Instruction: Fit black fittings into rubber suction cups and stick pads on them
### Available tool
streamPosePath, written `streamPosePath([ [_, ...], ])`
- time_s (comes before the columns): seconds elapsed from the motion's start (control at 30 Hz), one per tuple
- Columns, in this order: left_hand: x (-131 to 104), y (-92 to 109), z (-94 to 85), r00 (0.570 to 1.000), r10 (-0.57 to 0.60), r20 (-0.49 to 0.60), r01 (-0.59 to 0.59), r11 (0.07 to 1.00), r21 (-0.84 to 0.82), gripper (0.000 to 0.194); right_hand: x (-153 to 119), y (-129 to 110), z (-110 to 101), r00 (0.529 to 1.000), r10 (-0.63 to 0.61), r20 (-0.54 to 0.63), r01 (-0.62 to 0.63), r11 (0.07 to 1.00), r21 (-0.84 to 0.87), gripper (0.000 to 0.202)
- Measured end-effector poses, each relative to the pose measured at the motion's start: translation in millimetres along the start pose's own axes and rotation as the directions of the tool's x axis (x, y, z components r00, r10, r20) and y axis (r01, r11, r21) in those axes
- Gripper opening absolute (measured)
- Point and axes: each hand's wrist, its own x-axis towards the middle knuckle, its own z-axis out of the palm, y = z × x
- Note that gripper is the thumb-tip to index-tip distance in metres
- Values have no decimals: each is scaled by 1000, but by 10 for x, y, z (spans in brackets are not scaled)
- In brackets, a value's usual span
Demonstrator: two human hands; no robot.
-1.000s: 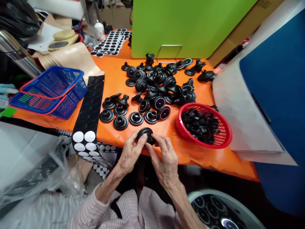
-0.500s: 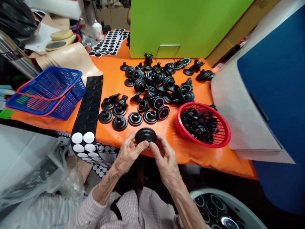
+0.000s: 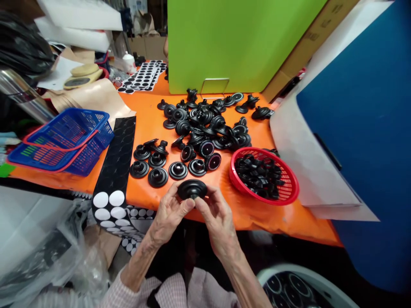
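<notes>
A round black stepped disc part (image 3: 192, 187) is held between both hands over the front edge of the orange table (image 3: 144, 188). My left hand (image 3: 170, 214) grips its left side, the thumb at its lower middle. On the right side, my right hand (image 3: 216, 216) has its fingers closed round the rim, its thumb beside the other one. Just beyond lie several similar black discs with raised centres (image 3: 178, 170), and behind them a loose pile of black parts (image 3: 205, 124).
Right of the hands stands a red basket (image 3: 233, 173) of small black pieces. A blue basket (image 3: 85, 158) and a black strip with white circles (image 3: 114, 145) are at left. A green board (image 3: 224, 42) stands behind; a tub (image 3: 272, 273) of discs is at lower right.
The view has shifted, so the table's objects sit slightly lower and farther left. Both hands still hold the black disc part, its top face tilted slightly differently.
</notes>
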Motion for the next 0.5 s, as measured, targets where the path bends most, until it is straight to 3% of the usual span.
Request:
streamPosePath([
  [0.17, 52, 10, 58, 995, 16, -96, -9, 998, 70, 31, 87, 28, -6, 998, -11, 56, 12, 1000, -8, 30],
  [0.23, 130, 62, 93, 994, -19, -108, 22, 999, 27, 35, 165, 16, -37, 996, -47, 70, 50, 997, -54, 38],
  [0.3, 208, 117, 124, 993, -67, -93, 59, 995, -86, 37, 225, -8, -67, 987, -158, 27, 160, 971, -178, 46],
  [0.4, 278, 142, 138, 989, -113, -95, 90, 971, -221, 35, 254, -30, -89, 906, -422, -12, 371, 810, -455, 51],
  [0.5, 274, 83, 112, 980, -136, -148, 101, 970, -222, 33, 240, 5, -82, 804, -585, 108, 510, 584, -631, 43],
])
